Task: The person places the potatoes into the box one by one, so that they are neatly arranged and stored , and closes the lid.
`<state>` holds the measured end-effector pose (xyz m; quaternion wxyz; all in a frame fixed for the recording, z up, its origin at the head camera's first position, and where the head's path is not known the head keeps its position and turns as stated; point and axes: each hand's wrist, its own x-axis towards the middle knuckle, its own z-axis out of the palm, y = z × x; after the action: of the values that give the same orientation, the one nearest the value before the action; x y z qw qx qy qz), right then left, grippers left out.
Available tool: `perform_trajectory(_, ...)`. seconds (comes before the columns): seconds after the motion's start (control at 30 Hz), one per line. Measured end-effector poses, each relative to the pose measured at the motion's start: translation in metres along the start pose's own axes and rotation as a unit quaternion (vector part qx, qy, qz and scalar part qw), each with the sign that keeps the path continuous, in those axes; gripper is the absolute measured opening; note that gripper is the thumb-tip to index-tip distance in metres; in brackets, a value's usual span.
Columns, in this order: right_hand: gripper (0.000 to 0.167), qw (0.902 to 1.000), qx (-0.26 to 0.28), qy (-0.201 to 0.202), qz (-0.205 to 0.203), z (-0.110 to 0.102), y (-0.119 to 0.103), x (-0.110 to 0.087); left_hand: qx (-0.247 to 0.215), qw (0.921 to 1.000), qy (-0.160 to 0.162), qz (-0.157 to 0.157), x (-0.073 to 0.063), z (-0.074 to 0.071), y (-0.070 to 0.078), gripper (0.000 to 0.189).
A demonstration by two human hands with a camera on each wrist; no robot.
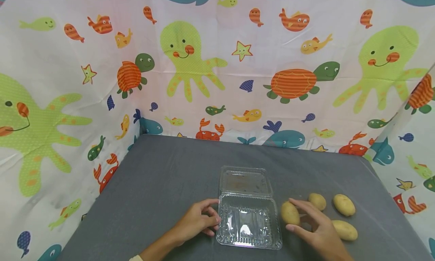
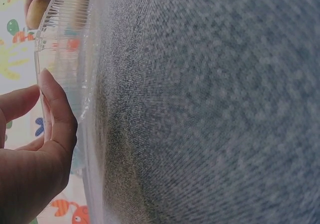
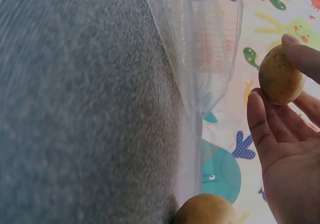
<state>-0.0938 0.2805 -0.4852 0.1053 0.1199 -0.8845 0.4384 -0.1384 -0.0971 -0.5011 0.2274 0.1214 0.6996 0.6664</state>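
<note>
A clear plastic clamshell container (image 1: 249, 221) lies with its lid folded back on the grey cloth. My left hand (image 1: 200, 219) pinches its left rim between thumb and fingers; the left wrist view shows the thumb and index finger (image 2: 57, 101) at that rim. Just right of the container, my right hand (image 1: 314, 227) holds a potato (image 1: 290, 213) between thumb and fingertips. In the right wrist view this potato (image 3: 281, 76) is off the cloth, beside the container wall (image 3: 220, 48). No potato shows inside the container.
Behind and beside my right hand lie a small round potato (image 1: 317, 201), an oval potato (image 1: 344, 205) and a longer potato (image 1: 345, 230). Grey cloth (image 1: 163, 178) covers the table. A printed sea-animal curtain (image 1: 217, 83) encloses the back and sides.
</note>
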Motion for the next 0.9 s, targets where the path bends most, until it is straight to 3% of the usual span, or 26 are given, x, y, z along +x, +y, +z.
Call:
perform_trajectory(0.5, 0.069, 0.9979, 0.038, -0.004, -0.052, 0.008, -0.006, 0.008, 0.001, 1.0, 0.004, 0.001, 0.001, 0.001, -0.001, 0.065)
perform_trajectory(0.9, 0.07, 0.9893, 0.086, -0.028, -0.115, 0.021, -0.005, 0.015, 0.004, 1.0, 0.0, 0.002, 0.001, -0.001, -0.002, 0.064)
